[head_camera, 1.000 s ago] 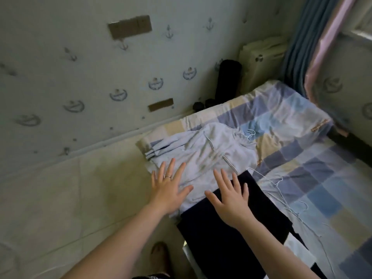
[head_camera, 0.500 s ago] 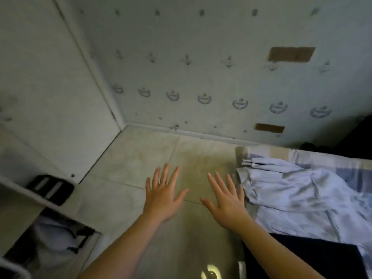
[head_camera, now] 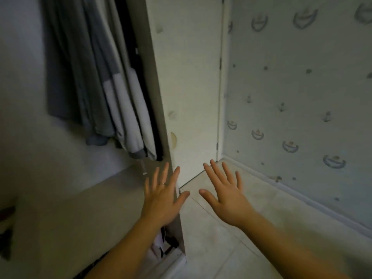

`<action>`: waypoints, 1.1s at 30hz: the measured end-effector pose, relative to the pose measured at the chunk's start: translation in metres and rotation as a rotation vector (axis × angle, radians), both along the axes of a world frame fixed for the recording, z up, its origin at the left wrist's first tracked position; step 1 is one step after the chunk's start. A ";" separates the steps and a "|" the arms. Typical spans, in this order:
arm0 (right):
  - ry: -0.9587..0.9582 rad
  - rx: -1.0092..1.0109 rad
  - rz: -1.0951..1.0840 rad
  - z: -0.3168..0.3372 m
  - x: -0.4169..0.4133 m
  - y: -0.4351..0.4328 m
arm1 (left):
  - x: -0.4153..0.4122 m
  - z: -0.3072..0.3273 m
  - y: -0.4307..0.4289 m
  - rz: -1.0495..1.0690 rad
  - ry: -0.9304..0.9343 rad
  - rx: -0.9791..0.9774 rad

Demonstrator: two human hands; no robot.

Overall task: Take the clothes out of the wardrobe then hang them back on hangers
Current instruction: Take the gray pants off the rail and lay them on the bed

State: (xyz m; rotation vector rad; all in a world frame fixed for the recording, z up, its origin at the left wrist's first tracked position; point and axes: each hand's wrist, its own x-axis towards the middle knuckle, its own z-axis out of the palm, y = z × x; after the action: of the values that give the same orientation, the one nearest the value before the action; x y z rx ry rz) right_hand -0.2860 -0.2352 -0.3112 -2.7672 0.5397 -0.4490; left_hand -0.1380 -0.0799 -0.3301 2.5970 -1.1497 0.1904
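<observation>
Hands flat, fingers spread, gripping nothing — L hand [head_camera: 164, 198] over wardrobe shelf [head_camera: 80, 208], R hand [head_camera: 225, 195] over floor tiles [head_camera: 251, 228]. Hanging clothes [head_camera: 112, 87] above-left of L hand — untouched.

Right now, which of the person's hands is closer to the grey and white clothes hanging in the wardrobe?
Left. The left hand, open and empty, is just below and right of the hanging grey and white clothes; the right hand, also open, is farther right over the pale floor tiles.
</observation>
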 end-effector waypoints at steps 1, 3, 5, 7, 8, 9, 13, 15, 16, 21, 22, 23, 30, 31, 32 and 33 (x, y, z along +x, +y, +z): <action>-0.031 -0.038 0.029 0.017 0.022 0.004 | 0.017 0.017 0.008 0.018 -0.038 -0.021; -0.100 -0.106 0.087 0.056 0.063 0.013 | 0.052 0.052 0.021 0.067 -0.096 -0.085; -0.161 -0.164 0.154 0.099 0.100 0.021 | 0.086 0.089 0.033 0.129 -0.158 -0.144; -0.223 -0.222 0.230 0.142 0.133 0.028 | 0.117 0.126 0.044 0.190 -0.240 -0.196; -0.259 -0.247 0.268 0.163 0.149 0.031 | 0.131 0.144 0.049 0.213 -0.275 -0.215; -0.294 -0.266 0.301 0.183 0.164 0.033 | 0.145 0.162 0.054 0.233 -0.306 -0.229; -0.417 -0.315 0.388 0.260 0.226 0.033 | 0.200 0.227 0.068 0.289 -0.417 -0.249; -0.467 -0.340 0.418 0.296 0.258 0.032 | 0.229 0.256 0.073 0.319 -0.470 -0.249; -0.492 -0.355 0.427 0.315 0.274 0.031 | 0.243 0.271 0.074 0.333 -0.494 -0.245; -0.617 -0.448 0.466 0.407 0.347 0.026 | 0.309 0.348 0.064 0.419 -0.526 -0.218; -0.644 -0.465 0.471 0.425 0.361 0.025 | 0.320 0.362 0.061 0.436 -0.514 -0.232; -0.668 -0.483 0.471 0.442 0.374 0.025 | 0.332 0.374 0.057 0.450 -0.502 -0.249; -0.705 -0.576 0.360 0.530 0.447 0.030 | 0.397 0.436 0.038 0.472 -0.382 -0.368; -0.695 -0.591 0.333 0.539 0.456 0.031 | 0.405 0.443 0.036 0.474 -0.363 -0.382; -0.682 -0.607 0.305 0.546 0.463 0.032 | 0.412 0.449 0.035 0.475 -0.344 -0.396; -0.665 -0.622 0.279 0.553 0.469 0.033 | 0.419 0.454 0.034 0.472 -0.322 -0.415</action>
State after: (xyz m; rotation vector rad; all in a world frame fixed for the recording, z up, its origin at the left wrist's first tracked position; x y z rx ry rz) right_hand 0.1832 -0.2018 0.2415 -2.8833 -0.1812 -1.5964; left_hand 0.2806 -0.0461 0.1241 2.4562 -0.4809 0.8728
